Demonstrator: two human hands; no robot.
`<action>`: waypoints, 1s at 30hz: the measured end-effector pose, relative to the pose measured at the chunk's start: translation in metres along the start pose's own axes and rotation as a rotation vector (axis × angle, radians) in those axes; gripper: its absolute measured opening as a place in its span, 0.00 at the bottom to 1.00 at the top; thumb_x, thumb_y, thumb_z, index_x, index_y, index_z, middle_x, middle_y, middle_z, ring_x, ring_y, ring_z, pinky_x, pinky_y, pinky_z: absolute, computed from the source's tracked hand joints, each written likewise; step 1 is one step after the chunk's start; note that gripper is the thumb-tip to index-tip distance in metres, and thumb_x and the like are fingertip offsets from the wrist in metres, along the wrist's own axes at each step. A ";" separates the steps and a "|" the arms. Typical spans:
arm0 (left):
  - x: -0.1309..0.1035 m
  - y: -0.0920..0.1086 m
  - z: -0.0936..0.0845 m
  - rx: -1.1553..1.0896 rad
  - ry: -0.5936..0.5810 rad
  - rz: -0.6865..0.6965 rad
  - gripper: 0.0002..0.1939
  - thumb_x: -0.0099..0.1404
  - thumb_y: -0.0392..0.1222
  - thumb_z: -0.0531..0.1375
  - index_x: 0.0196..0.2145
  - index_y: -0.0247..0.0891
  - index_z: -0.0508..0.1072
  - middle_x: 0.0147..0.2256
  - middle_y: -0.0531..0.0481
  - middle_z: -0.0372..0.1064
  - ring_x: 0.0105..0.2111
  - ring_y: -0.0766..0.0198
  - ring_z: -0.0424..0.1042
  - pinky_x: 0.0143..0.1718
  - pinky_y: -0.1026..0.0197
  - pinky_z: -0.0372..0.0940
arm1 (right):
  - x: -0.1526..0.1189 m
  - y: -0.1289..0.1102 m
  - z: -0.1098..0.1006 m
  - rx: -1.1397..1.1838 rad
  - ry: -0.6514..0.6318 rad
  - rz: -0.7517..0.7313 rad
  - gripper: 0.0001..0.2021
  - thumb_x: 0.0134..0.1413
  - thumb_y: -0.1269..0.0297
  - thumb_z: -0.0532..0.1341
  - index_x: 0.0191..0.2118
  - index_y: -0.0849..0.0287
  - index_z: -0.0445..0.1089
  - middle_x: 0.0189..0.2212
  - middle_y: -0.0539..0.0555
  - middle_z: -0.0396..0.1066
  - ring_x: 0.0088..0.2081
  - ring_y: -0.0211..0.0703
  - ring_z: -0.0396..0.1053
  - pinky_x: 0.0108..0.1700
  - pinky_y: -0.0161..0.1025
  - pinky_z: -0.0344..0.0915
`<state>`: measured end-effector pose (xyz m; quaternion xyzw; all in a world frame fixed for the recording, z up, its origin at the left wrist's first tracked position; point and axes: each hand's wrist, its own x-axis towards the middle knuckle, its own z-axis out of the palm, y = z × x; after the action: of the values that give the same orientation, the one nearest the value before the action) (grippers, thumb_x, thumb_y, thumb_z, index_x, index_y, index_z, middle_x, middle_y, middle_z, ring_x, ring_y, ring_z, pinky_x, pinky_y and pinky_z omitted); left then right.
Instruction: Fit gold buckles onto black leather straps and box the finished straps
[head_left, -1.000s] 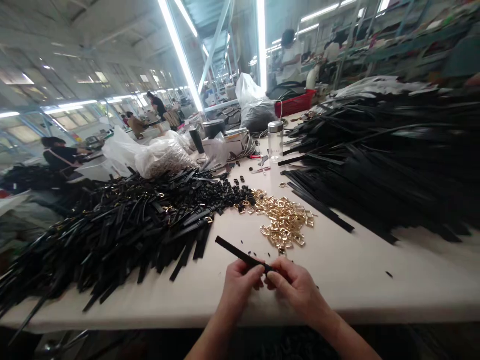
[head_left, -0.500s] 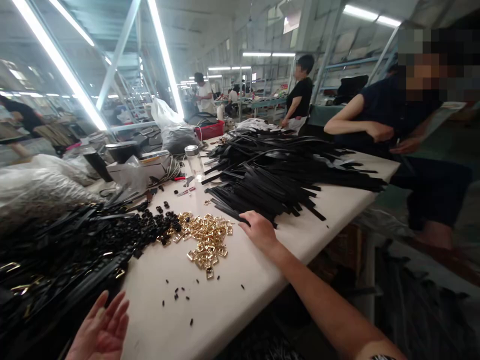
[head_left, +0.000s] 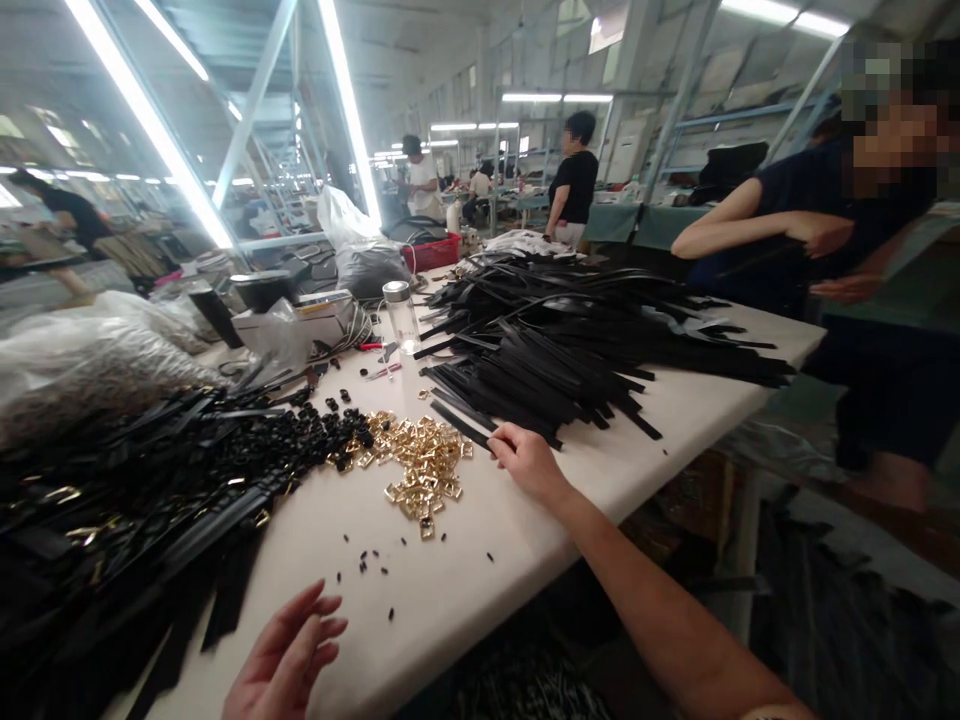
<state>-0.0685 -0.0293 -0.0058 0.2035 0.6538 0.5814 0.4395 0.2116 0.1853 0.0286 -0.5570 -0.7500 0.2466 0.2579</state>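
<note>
My right hand (head_left: pixel 529 462) pinches the near end of a flat black strap (head_left: pixel 461 424) at the edge of a large pile of black straps (head_left: pixel 540 375). My left hand (head_left: pixel 289 655) hovers over the table's near edge, fingers spread and curved, with nothing in it. Between the hands lies a heap of gold rectangular buckles (head_left: pixel 424 460). Small black pieces (head_left: pixel 367 560) are scattered on the pale tabletop in front of the heap. Small black loops (head_left: pixel 330 430) lie against the buckles' left side.
To the left, black straps with gold buckles (head_left: pixel 150 500) cover the table beside a clear plastic bag (head_left: pixel 97 360). A glass bottle (head_left: pixel 401 318) and red-handled snippers (head_left: pixel 384 371) stand and lie farther back. A co-worker (head_left: pixel 825 230) is at the right, beyond the table edge.
My right hand has closed on a strap and drawn it slightly apart from the pile. My left hand has moved rightward and over the table. The co-worker at right has shifted.
</note>
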 end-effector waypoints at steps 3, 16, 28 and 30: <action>-0.011 0.009 0.020 -0.123 -0.058 0.009 0.37 0.48 0.53 0.73 0.54 0.41 0.71 0.39 0.46 0.79 0.32 0.60 0.78 0.31 0.63 0.74 | -0.043 -0.025 0.010 0.502 -0.274 0.003 0.11 0.62 0.57 0.55 0.35 0.59 0.68 0.28 0.50 0.73 0.26 0.36 0.70 0.32 0.33 0.66; -0.022 0.025 0.018 -0.163 -0.032 -0.019 0.19 0.46 0.44 0.72 0.31 0.36 0.69 0.21 0.54 0.72 0.20 0.69 0.71 0.22 0.69 0.65 | -0.118 -0.065 0.033 0.334 -0.599 -0.179 0.07 0.59 0.66 0.57 0.40 0.58 0.71 0.32 0.53 0.76 0.33 0.42 0.71 0.37 0.39 0.64; -0.033 0.023 0.043 -0.343 -0.076 -0.160 0.18 0.45 0.41 0.71 0.29 0.35 0.67 0.22 0.59 0.65 0.17 0.74 0.66 0.14 0.75 0.55 | -0.120 -0.089 0.075 0.522 -0.232 -0.381 0.08 0.58 0.66 0.63 0.43 0.57 0.72 0.36 0.52 0.77 0.38 0.41 0.73 0.42 0.36 0.66; -0.034 0.021 0.043 -0.365 -0.069 -0.165 0.18 0.46 0.41 0.71 0.30 0.35 0.67 0.22 0.59 0.65 0.18 0.74 0.67 0.14 0.75 0.56 | -0.119 -0.086 0.076 0.540 -0.229 -0.373 0.06 0.57 0.66 0.63 0.41 0.58 0.73 0.34 0.52 0.76 0.37 0.40 0.73 0.41 0.36 0.66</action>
<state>-0.0209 -0.0253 0.0279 0.0861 0.5367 0.6448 0.5374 0.1296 0.0420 0.0149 -0.2905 -0.7706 0.4458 0.3509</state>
